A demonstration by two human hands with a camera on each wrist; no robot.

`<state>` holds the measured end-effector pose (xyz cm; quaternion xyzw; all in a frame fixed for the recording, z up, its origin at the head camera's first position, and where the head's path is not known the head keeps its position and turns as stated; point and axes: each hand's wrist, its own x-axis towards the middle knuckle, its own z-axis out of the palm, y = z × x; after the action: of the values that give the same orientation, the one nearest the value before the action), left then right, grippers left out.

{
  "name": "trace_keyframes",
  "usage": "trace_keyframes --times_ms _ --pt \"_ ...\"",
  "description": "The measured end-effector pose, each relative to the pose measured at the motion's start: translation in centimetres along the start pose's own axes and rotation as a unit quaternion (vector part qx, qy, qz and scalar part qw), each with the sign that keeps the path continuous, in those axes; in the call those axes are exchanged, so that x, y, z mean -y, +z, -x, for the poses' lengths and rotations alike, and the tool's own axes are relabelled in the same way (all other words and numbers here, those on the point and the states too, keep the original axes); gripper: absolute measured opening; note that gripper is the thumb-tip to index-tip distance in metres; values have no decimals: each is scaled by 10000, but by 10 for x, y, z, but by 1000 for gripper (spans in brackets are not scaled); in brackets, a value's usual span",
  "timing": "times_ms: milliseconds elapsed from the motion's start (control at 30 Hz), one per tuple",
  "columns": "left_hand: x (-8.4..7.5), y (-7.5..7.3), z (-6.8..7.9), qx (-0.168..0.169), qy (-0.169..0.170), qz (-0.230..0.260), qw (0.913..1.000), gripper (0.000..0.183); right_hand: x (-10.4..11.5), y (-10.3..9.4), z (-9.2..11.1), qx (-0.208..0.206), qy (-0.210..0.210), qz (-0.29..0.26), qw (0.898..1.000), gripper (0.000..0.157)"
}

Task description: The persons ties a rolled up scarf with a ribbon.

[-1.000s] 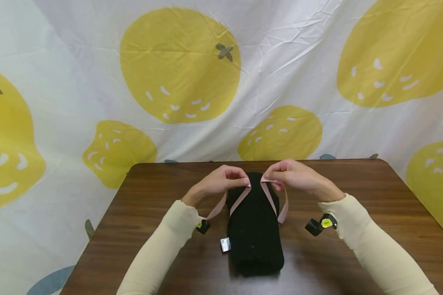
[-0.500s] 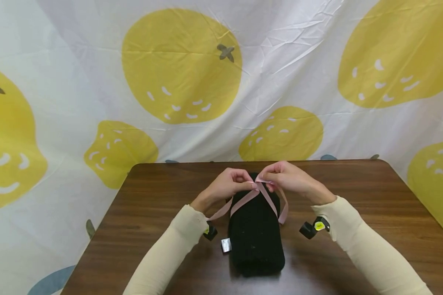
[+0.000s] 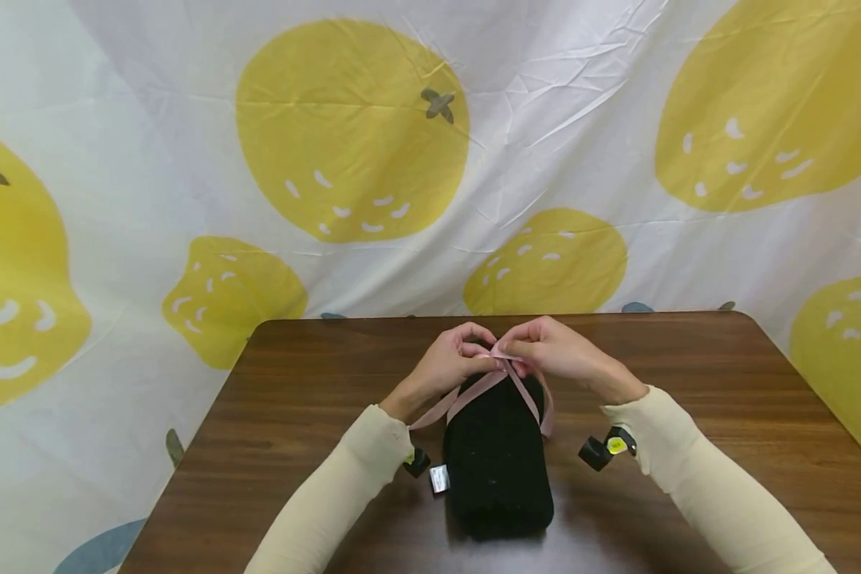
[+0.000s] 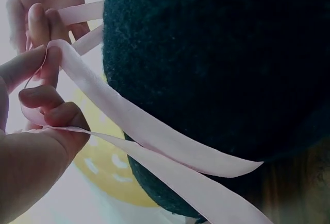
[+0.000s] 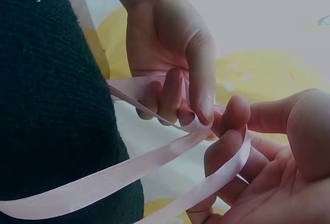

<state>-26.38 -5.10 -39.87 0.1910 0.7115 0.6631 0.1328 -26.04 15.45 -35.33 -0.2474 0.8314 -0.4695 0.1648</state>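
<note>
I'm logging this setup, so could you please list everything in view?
black object: 1, black, on the table
ribbon: apparently 1, pink, at the black object's far end
tag: 1, silvery, at the black object's left edge
table: 1, brown, under the black object
cloth: at least 1, white with yellow fruit, behind the table
wrist devices: 2, black and yellow-green, at both wrists
sleeves: 2, cream, on both forearms
left grip: 1, bare, pinching the ribbon
right grip: 1, bare, pinching the ribbon

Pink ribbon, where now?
Head view, lower centre: the pink ribbon is at the far end of the black object, pinched by left hand and right hand.
</note>
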Motion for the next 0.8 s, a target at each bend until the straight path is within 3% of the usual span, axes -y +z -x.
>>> trace_keyframes --times_ms 233,500,667,800 --pt "4 -1 0 -101 22 -223 9997 19 0 3 0 -61 -7 232 9997 22" --pt "6 -4 1 -74 -77 -199 9997 19 -7 12 1 -225 -539 319 9978 14" --pt "7 -6 0 -64 -94 -184 9998 22 -13 20 -2 -703 -857 838 9903 18" --pt "7 -5 0 -101 -138 -154 9997 24 -19 25 -4 -1185 -1192 1347 9765 22"
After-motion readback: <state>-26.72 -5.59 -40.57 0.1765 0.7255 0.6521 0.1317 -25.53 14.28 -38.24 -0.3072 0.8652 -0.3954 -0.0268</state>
